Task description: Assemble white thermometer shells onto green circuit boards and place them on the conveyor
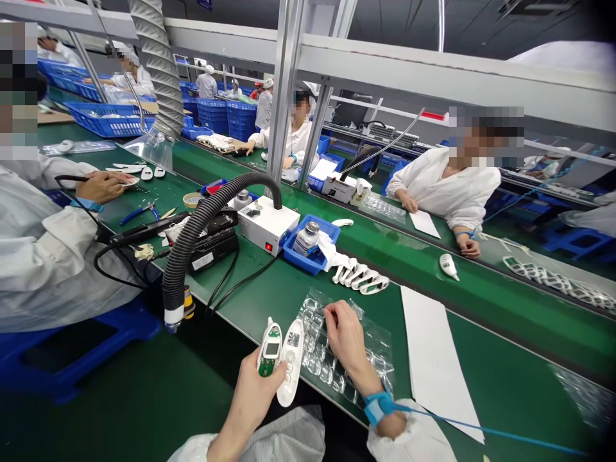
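My left hand [257,390] is grasping circuit-board half [270,350] and white cover [291,360], left of clear tray [314,340]; right hand [346,337] is hovering over it, can't tell if holding. I'm judging halves light, stiff, fragile inside; rims safest.

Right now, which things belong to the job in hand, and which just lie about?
Job, apparently: housing half with circuit board and white cover (left hand); clear blister sheet (under right hand).
Seemingly lying about: blue-handled pliers; metal-capped bottle.
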`<act>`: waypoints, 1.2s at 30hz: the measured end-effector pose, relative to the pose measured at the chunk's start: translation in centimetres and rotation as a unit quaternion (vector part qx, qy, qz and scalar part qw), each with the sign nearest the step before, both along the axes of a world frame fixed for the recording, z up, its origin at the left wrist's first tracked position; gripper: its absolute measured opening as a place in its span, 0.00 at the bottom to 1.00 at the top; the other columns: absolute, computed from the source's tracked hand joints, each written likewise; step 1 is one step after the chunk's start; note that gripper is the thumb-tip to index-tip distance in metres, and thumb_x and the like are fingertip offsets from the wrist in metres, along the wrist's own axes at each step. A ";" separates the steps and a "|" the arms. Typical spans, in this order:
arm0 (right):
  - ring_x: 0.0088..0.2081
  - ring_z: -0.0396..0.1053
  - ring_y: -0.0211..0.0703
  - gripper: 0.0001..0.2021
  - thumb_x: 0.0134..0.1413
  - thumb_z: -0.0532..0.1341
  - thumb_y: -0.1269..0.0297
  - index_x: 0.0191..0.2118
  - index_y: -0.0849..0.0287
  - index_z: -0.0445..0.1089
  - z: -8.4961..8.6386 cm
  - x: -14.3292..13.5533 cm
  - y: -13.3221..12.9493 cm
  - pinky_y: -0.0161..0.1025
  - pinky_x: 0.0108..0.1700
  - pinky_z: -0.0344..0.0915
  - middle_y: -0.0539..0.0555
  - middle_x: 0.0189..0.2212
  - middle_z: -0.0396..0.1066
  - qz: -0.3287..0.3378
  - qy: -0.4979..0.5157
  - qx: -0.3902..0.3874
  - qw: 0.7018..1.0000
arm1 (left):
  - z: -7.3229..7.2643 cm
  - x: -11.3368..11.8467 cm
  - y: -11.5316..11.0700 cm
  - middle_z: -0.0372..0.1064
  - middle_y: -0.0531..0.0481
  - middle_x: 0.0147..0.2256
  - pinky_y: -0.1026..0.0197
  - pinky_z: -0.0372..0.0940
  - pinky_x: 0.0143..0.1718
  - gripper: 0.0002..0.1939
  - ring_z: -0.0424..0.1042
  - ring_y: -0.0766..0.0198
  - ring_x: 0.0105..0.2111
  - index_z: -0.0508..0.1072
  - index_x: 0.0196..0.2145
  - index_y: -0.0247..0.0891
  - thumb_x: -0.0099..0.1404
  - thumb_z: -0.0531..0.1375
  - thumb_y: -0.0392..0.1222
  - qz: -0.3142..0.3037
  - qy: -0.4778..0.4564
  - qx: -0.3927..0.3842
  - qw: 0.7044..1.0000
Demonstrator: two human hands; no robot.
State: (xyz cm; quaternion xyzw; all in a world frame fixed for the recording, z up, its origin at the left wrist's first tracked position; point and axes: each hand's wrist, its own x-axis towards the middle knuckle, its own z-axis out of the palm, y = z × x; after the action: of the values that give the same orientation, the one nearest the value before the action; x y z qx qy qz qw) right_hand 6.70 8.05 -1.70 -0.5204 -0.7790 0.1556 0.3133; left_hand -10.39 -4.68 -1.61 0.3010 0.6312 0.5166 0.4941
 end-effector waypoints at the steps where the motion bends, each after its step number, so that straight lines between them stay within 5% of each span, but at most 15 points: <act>1: 0.34 0.64 0.47 0.10 0.63 0.51 0.63 0.31 0.56 0.63 0.3 -0.1 -0.4 0.43 0.39 0.59 0.54 0.31 0.66 0.002 0.004 0.012 1.000 | 0.1 0.0 0.0 0.57 0.59 0.19 0.67 0.52 0.21 0.09 0.52 0.70 0.21 0.67 0.23 0.36 0.52 0.63 0.41 0.003 0.000 -0.001 1.000; 5: 0.32 0.62 0.45 0.10 0.64 0.51 0.62 0.31 0.56 0.62 2.4 -0.6 -1.6 0.41 0.37 0.59 0.52 0.29 0.64 0.008 0.085 0.003 0.996 | 0.4 0.3 0.2 0.57 0.59 0.18 0.67 0.51 0.21 0.08 0.52 0.70 0.20 0.67 0.22 0.37 0.51 0.63 0.40 0.011 0.001 -0.007 1.000; 12: 0.29 0.60 0.40 0.10 0.61 0.56 0.63 0.27 0.56 0.64 5.5 -1.5 -4.0 0.36 0.33 0.58 0.48 0.26 0.63 0.105 0.180 -0.156 0.965 | 0.9 0.6 0.4 0.62 0.58 0.20 0.67 0.55 0.23 0.06 0.56 0.69 0.21 0.69 0.24 0.35 0.51 0.63 0.38 0.007 0.005 -0.009 1.000; 29: 0.27 0.60 0.41 0.10 0.60 0.57 0.65 0.26 0.56 0.63 4.0 -2.0 -4.9 0.36 0.31 0.58 0.49 0.25 0.63 0.113 0.137 -0.159 0.971 | 1.5 1.2 0.5 0.61 0.56 0.21 0.66 0.55 0.24 0.06 0.56 0.68 0.22 0.69 0.25 0.34 0.51 0.62 0.40 -0.009 0.017 -0.014 1.000; 36: 0.26 0.62 0.40 0.07 0.56 0.60 0.64 0.35 0.54 0.59 3.3 -2.2 -5.8 0.36 0.29 0.60 0.47 0.27 0.64 0.080 0.198 -0.238 0.947 | 1.7 1.3 0.3 0.60 0.56 0.21 0.66 0.55 0.24 0.07 0.55 0.68 0.23 0.67 0.25 0.35 0.53 0.61 0.40 -0.010 0.023 -0.009 1.000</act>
State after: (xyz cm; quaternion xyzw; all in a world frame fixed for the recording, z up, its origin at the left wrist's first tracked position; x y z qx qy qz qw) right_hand 4.45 2.25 1.59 -0.4742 -0.6809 0.4610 0.3146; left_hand -9.14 -4.37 0.10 0.3144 0.6440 0.4988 0.4875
